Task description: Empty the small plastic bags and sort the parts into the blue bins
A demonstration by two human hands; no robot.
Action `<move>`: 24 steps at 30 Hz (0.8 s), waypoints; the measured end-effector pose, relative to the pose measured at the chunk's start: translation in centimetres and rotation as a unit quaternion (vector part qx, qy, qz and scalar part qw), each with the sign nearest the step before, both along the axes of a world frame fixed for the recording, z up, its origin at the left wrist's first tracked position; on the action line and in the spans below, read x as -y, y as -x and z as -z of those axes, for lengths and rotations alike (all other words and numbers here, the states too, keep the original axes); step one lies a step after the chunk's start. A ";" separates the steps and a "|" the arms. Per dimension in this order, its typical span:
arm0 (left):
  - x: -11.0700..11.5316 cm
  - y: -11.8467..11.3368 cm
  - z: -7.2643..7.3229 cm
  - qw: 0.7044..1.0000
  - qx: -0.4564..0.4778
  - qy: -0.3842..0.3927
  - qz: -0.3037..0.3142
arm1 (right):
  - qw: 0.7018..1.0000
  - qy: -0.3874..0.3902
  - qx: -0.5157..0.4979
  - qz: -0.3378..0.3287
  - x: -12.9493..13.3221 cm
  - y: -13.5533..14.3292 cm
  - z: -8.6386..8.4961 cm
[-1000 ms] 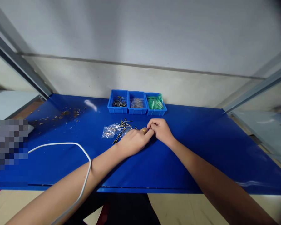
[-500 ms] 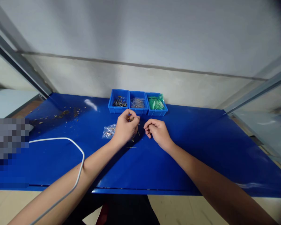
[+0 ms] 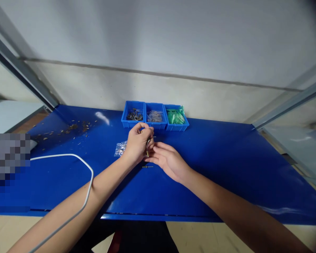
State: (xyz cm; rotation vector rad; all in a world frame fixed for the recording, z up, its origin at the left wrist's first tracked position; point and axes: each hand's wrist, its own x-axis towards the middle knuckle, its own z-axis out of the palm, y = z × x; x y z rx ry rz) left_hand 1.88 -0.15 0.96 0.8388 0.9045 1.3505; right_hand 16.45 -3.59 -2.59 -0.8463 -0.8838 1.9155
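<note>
My left hand [image 3: 138,142] is closed around several thin metal pins that look like blind rivets [image 3: 147,153]; a few of their ends stick out below its fingers. Close against it, my right hand [image 3: 171,161] has its fingers stretched out and apart, just under the protruding pins. Whether the right fingertips touch a pin is hidden. One more blind rivet [image 3: 147,166] lies on the blue table below both hands. Partly behind my left wrist is a clear plastic bag [image 3: 119,149] with small metal pieces inside.
Three blue bins stand side by side near the wall: one with metal pins [image 3: 135,115], one with clear plastic bags [image 3: 155,116], one with green packets [image 3: 176,116]. Brown debris [image 3: 73,127] is scattered at left. A white cable [image 3: 91,182] crosses over my left forearm.
My right hand has moved left and down to the left hand, its curled fingers stretching out. My left hand has shifted slightly left, still holding the pins.
</note>
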 end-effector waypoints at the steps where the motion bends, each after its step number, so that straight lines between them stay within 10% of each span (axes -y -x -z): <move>1: 0.0 0.0 0.0 1.000 0.003 -0.001 0.002 | 1.000 0.003 0.002 -0.010 0.1 0.0 -0.1; 24: -1.0 0.8 -1.1 0.983 0.131 0.123 -0.033 | 0.994 -0.011 0.076 0.076 -0.9 -0.9 -0.7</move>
